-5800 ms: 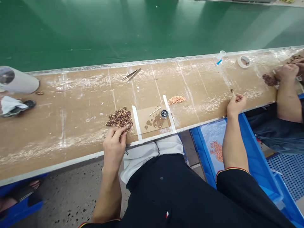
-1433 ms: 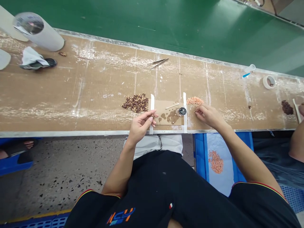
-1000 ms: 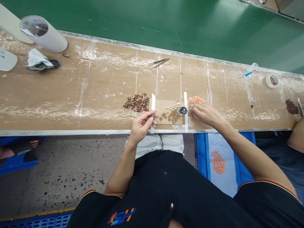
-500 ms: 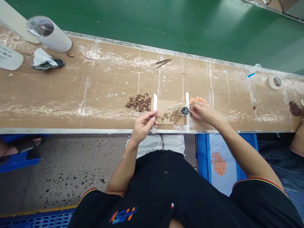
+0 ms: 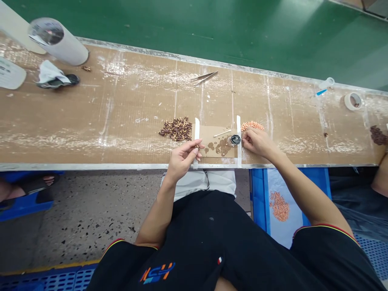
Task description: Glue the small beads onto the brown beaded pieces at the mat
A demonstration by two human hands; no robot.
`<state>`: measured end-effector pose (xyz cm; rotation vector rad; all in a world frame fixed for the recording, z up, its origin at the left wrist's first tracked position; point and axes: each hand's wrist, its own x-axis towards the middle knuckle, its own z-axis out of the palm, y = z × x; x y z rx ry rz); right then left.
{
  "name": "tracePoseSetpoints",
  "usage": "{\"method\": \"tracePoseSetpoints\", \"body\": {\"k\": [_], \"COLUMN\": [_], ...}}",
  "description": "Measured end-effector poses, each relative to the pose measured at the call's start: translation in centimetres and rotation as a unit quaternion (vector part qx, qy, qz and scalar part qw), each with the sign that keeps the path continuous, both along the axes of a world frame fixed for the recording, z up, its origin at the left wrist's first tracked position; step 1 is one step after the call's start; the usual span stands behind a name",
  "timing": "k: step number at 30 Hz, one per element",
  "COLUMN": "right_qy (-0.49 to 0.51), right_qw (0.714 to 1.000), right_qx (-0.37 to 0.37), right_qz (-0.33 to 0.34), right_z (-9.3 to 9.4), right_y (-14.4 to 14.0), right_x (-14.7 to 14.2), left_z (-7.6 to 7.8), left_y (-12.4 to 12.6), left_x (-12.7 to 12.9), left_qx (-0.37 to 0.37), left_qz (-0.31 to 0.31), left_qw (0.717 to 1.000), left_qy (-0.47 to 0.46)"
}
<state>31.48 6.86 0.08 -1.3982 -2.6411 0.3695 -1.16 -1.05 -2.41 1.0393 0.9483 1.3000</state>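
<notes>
My left hand [image 5: 183, 158] is closed in a pinch at the left white tape strip [image 5: 197, 129], with a tiny brown-and-gold piece [image 5: 197, 147] between thumb and fingertips. Behind it lies a pile of brown-and-gold pieces [image 5: 176, 129]. My right hand [image 5: 257, 142] is closed, its fingers curled together at the near side of a pile of small orange pieces [image 5: 252, 126]. Whatever those fingers hold is hidden. Just left of them stands a small round container with a glossy black top [image 5: 235, 140], on a stained cardboard piece [image 5: 209, 135]. A cotton swab [image 5: 222, 133] lies on that cardboard.
Tweezers [image 5: 205, 77] lie farther back on the cardboard-covered table [image 5: 136, 101]. At the left are a white cylinder [image 5: 60, 42] and a crumpled cloth [image 5: 51, 72]. A tape roll [image 5: 353, 101] sits at the right. A blue bin [image 5: 259, 198] with orange pieces stands below the table edge.
The view has shifted slightly. My left hand keeps its pinch at the same spot; the fingers of my right hand look a little more curled beside the orange pile.
</notes>
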Motion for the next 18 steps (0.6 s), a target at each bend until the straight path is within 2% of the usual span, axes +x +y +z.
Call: {"method": "tracePoseSetpoints", "body": {"k": [13,18], "right_qy": [0.027,0.000], "right_qw": [0.999,1.000], "right_qx": [-0.029,-0.012], "right_qz": [-0.014,-0.007], "right_z": [0.6,2.3], "right_y": [-0.1,-0.1], "right_x": [-0.4,-0.8], "left_z": [0.0,-0.1], "left_y": [0.0,0.0], "left_x": [0.0,0.0], "left_qx": [-0.012,-0.010], "left_qz": [-0.002,-0.004], "left_qw": [1.000,1.000], "left_qy": [0.012,0.009]}}
